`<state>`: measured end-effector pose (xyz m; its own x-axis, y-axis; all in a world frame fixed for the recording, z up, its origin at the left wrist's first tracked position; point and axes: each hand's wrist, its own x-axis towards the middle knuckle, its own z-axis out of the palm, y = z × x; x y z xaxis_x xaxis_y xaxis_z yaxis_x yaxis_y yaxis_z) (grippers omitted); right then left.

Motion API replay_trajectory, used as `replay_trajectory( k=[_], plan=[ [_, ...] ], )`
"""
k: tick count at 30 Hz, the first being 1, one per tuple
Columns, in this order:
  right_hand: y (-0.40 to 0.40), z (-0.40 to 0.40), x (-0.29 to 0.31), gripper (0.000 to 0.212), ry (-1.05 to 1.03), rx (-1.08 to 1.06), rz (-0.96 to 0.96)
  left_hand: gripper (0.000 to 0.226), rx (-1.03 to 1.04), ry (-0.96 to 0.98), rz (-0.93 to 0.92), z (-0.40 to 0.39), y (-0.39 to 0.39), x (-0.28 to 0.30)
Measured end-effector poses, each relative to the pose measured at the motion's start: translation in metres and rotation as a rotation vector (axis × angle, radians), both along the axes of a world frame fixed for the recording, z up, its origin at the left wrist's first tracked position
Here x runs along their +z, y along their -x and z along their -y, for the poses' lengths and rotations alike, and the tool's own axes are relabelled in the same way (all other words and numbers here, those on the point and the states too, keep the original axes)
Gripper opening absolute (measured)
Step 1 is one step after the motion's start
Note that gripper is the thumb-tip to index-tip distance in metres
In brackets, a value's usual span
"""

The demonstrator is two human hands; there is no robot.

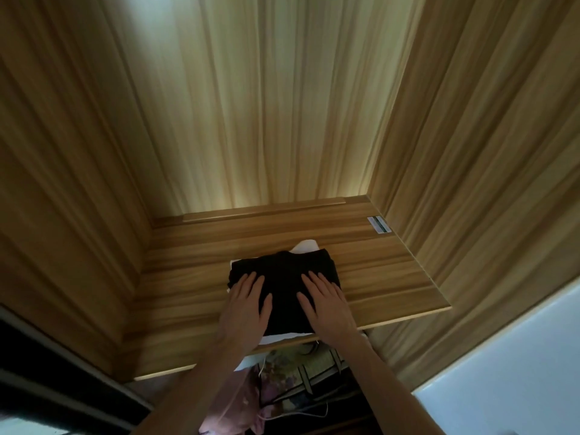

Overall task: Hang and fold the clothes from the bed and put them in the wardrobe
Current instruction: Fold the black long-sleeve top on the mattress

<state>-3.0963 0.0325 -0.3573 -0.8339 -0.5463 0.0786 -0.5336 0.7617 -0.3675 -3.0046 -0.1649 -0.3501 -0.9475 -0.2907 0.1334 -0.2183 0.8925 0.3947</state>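
A folded black garment (284, 271) lies on a wooden wardrobe shelf (386, 277), stacked on a folded white garment (306, 245) whose edges peek out at the back and front. My left hand (244, 304) lies flat on the left half of the black garment with fingers straight. Flat on the right half, my right hand (328, 304) has its fingers spread. Both hands press down on the pile near the shelf's front edge.
Wooden wardrobe walls enclose the shelf at the left, back and right. A small label (379, 225) sits at the shelf's back right corner. Below the shelf lie patterned pink and green fabrics (282, 381). A white surface (514, 365) stands at the right.
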Motion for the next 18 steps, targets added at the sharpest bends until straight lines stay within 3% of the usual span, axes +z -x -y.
replay_trajectory(
  k=[7,18],
  plan=[
    [-0.033,-0.004,0.014,0.084,0.12,-0.013,-0.113,0.068,0.038,0.068,-0.084,-0.011,-0.042,0.034],
    [-0.118,0.014,0.048,0.07,0.206,0.116,-0.262,0.049,0.301,0.237,-0.203,-0.009,-0.175,0.072]
  ],
)
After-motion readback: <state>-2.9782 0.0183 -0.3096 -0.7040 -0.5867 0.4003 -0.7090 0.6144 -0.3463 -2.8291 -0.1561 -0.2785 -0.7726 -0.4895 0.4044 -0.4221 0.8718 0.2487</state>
